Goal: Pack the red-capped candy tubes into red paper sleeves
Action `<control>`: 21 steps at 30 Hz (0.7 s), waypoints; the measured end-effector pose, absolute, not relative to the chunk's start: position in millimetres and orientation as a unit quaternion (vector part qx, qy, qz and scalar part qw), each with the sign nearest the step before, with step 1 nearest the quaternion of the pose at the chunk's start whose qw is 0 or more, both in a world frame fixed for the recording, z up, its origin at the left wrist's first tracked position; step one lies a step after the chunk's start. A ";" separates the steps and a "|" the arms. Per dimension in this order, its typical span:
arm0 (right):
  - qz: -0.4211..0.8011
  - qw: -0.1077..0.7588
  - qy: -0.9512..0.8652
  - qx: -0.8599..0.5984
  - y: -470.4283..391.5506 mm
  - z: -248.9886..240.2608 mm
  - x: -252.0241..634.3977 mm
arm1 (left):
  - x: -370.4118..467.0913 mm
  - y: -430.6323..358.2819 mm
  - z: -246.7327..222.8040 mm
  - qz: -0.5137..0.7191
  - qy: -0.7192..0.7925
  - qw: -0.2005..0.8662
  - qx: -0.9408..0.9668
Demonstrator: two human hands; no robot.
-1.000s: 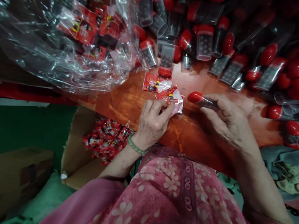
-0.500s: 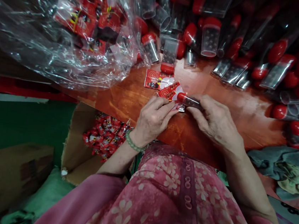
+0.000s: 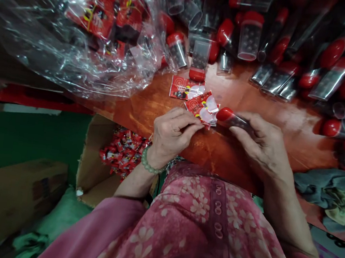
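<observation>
My left hand (image 3: 173,132) is closed in a pinch at the lower edge of a red printed plastic packet (image 3: 205,107). Between my right thumb and fingers is a clear tube with a red cap (image 3: 225,114), dark inside, its cap pointing left at the packet's edge. My right hand (image 3: 259,140) covers the tube's other end. Just behind, a second red packet (image 3: 182,90) lies flat on the brown tabletop (image 3: 150,106), partly under the first one.
Many red-capped clear tubes (image 3: 250,38) with dark balls are heaped along the back and right. A large clear plastic bag (image 3: 112,81) holding red packets lies at left. Below the edge, a cardboard box (image 3: 94,157) holds many filled red packets (image 3: 123,152). Cloths (image 3: 335,195) lie right.
My right hand has drawn the tube rightward, away from my left hand and the packet. The packet's white part shows more. The whole view has shifted slightly.
</observation>
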State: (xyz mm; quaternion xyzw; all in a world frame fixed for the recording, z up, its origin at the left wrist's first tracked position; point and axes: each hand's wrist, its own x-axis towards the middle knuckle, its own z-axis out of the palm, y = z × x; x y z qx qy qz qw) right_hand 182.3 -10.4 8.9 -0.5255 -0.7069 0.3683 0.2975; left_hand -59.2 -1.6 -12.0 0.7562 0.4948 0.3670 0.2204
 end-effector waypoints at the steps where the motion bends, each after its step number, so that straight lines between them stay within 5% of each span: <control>1: 0.375 0.312 -0.695 -0.528 -14.4 10.0 185.3 | -58.8 -3.1 -10.2 0.378 0.490 0.227 0.752; 10: 0.400 0.316 -0.673 -0.536 -39.1 31.2 187.4 | -63.2 -8.8 1.5 0.435 0.535 0.369 0.624; 21: 0.573 0.464 -0.439 -0.514 -38.1 6.7 149.0 | -49.7 -14.2 -1.3 0.473 0.537 0.591 0.372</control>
